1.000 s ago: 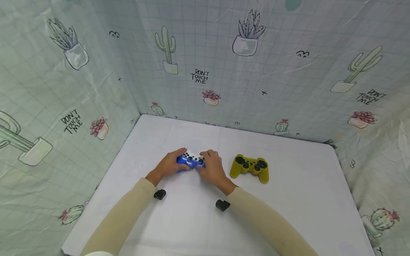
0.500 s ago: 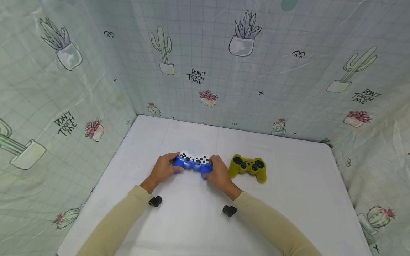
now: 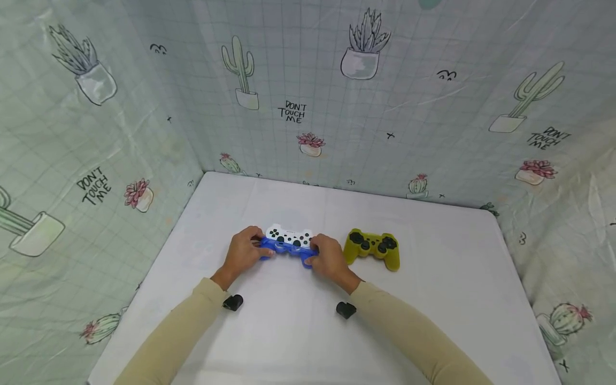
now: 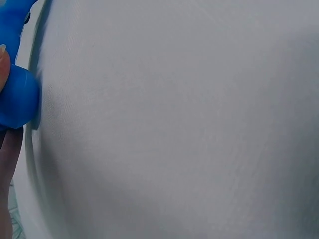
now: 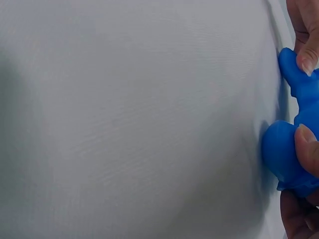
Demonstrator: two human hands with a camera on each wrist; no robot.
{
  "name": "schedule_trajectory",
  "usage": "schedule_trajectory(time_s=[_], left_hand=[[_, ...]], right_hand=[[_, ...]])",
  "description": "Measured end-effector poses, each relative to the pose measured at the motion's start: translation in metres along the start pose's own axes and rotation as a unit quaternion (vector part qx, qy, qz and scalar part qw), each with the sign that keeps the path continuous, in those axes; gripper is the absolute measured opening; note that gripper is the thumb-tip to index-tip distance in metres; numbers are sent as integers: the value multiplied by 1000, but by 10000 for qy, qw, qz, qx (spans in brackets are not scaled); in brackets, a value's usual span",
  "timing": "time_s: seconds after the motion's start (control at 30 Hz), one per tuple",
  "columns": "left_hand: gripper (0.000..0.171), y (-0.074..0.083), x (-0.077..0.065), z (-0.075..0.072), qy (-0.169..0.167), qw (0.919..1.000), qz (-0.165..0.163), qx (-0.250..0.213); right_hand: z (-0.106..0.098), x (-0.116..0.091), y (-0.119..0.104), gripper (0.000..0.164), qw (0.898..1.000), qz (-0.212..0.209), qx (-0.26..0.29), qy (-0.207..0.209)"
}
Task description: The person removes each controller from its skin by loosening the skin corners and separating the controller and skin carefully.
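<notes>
A white game controller [image 3: 290, 235] with black buttons lies on the table in the head view. Its lower part and grips are wrapped in a glossy blue silicone sleeve [image 3: 287, 248]; the white upper face is bare. My left hand [image 3: 244, 250] holds the left end, thumb on the blue grip and fingers behind. At the right end, my right hand [image 3: 331, 258] pinches the other grip the same way. Both wrist views catch only the blue sleeve [image 4: 19, 97] and parts of the hands at the frame edge. The fingers behind the controller are mostly hidden.
A second controller in a yellow-green sleeve [image 3: 372, 249] lies just right of my right hand. The white table [image 3: 433, 299] is enclosed by cactus-print cloth [image 3: 327, 107] behind and at both sides. A black wrist device [image 3: 345, 309] sits near each cuff.
My right hand has moved right along the controller to its right grip, and my left hand has shifted slightly left. More of the white face shows above the blue sleeve.
</notes>
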State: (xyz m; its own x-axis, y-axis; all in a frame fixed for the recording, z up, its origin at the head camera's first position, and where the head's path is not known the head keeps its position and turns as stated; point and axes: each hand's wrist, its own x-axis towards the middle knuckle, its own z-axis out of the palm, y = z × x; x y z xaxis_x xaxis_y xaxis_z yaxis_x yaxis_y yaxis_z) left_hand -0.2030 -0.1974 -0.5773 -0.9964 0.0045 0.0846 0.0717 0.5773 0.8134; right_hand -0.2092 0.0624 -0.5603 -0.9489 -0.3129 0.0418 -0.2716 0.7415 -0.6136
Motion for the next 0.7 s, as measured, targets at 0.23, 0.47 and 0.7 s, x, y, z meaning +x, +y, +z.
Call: schedule_trajectory(time_s=[0.23, 0.47, 0.7], left_hand=[[39, 3, 2, 0, -111, 9999, -47, 91], [63, 4, 3, 2, -641, 9970, 168, 410], [70, -2, -3, 1, -550, 9945, 482, 746]], right_hand=[[-1, -4, 0, 29, 9991, -133, -264, -302], [-3, -10, 4, 58, 9940, -401, -769, -673], [0, -6, 7, 47, 9883, -992, -1026, -547]])
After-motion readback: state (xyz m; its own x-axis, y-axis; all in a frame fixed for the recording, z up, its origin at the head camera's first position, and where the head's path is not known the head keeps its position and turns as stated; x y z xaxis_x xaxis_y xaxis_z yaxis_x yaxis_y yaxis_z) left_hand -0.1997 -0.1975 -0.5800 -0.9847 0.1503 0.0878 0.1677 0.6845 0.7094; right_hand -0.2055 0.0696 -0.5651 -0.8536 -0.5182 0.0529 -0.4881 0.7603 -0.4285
